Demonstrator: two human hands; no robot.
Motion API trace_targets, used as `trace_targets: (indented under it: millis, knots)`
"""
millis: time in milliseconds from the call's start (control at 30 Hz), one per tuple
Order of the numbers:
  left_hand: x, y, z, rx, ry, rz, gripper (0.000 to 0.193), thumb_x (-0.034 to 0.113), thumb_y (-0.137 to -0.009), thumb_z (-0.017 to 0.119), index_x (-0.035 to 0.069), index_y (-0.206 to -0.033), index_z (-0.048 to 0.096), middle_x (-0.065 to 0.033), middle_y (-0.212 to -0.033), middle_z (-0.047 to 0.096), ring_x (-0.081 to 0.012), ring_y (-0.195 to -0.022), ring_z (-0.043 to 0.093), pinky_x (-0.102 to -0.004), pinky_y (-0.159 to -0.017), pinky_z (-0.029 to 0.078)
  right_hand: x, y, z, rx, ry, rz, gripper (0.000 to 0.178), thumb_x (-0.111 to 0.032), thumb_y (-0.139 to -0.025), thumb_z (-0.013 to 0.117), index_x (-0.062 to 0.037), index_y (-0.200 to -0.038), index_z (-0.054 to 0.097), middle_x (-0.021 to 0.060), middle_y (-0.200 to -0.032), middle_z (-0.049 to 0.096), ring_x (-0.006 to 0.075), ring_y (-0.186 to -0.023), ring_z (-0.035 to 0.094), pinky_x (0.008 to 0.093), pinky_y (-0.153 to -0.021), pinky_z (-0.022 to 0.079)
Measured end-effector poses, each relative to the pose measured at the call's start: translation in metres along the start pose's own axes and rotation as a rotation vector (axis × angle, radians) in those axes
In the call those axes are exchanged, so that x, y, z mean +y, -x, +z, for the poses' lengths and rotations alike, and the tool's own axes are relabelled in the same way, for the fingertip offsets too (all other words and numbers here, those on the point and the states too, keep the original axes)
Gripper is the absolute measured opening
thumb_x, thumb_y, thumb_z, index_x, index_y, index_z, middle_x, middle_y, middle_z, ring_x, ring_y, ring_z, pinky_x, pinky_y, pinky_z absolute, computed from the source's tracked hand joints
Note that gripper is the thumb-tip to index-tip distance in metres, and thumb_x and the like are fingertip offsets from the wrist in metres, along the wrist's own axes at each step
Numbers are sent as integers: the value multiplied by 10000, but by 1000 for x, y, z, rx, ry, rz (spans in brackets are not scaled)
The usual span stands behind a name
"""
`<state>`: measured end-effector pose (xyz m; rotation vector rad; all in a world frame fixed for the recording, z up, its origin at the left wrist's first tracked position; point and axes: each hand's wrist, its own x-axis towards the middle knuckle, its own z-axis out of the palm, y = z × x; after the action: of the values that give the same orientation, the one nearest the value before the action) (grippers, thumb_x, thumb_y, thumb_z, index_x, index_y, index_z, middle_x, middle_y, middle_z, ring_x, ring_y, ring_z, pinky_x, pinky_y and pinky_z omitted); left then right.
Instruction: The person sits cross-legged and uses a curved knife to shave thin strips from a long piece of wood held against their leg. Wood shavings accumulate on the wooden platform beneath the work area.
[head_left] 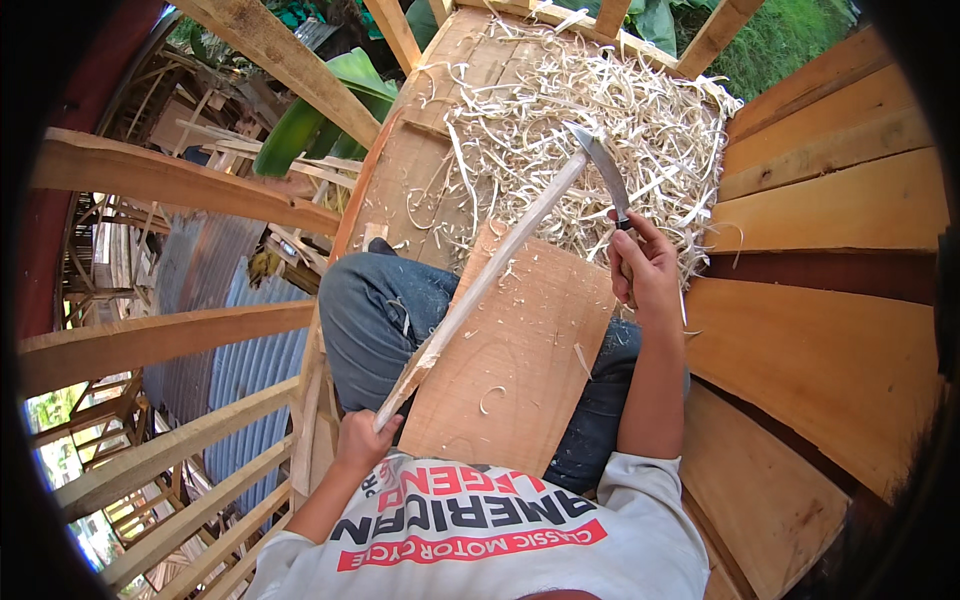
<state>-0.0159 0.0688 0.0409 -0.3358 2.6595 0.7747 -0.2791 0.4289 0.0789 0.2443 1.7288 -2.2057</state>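
My left hand (366, 440) is closed around the near end of a long pale wooden stick (515, 238), close to my waist. The stick slants away from me to the right across a flat wooden board (518, 365) lying on my lap. In my right hand (645, 262) is the handle of a curved knife (606, 172), with its blade pointing away and to the left. The blade is near the far tip of the stick; whether they touch I cannot tell. A few thin shavings lie on the board.
A large heap of curled wood shavings (590, 110) covers much of the plank floor (400, 190) ahead. A plank wall (820, 370) stands close on my right. Wooden railing bars (190, 180) run along the left, with corrugated metal sheets (250, 350) beyond them.
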Motion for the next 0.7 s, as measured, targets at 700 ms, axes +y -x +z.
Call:
trace_targets:
  millis: [700]
  knots:
    - [-8, 0, 3, -6, -12, 30, 568, 468, -819, 639, -26, -550, 561, -247, -546, 524, -443, -560, 564, -479, -508, 432, 1, 8, -16, 79, -250, -301, 297, -92, -952, 491, 10, -1230, 482, 26, -665, 495, 74, -423, 434, 227, -340, 367]
